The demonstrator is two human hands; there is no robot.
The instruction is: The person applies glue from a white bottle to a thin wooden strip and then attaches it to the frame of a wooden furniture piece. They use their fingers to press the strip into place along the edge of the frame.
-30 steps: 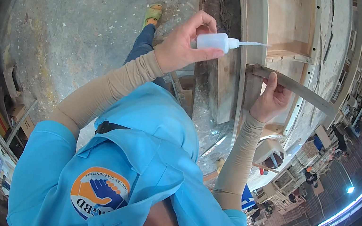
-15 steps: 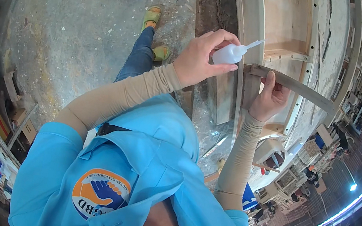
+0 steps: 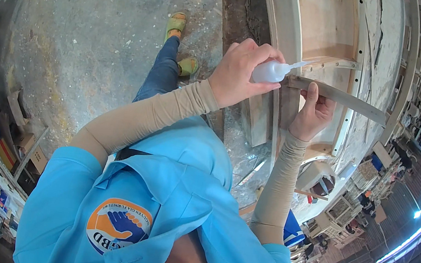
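My left hand (image 3: pixel 241 72) is wrapped round a small translucent white squeeze bottle (image 3: pixel 268 72), fingers over its top and thumb below. The bottle lies tilted, its thin nozzle pointing right and slightly up, just over the end of a grey-brown wooden strip (image 3: pixel 357 103). My right hand (image 3: pixel 313 115) grips that strip from below, thumb on the near face and fingers behind. The strip's left end is close to a wooden post of a large pale frame (image 3: pixel 289 19); whether they touch I cannot tell.
The pale wooden frame, with a plywood panel (image 3: pixel 329 23) and crosspieces, stands ahead on the right. A whitish container (image 3: pixel 315 176) is beside my right forearm. Stacked wooden parts (image 3: pixel 364 177) line the far right. Cardboard boxes (image 3: pixel 32 149) sit at the left. Two feet in green sandals (image 3: pixel 175 24) stand on the concrete floor.
My left hand has moved slightly nearer to me and right with the bottle, its nozzle now lower and closer to the strip's end. My right hand keeps its hold on the strip.
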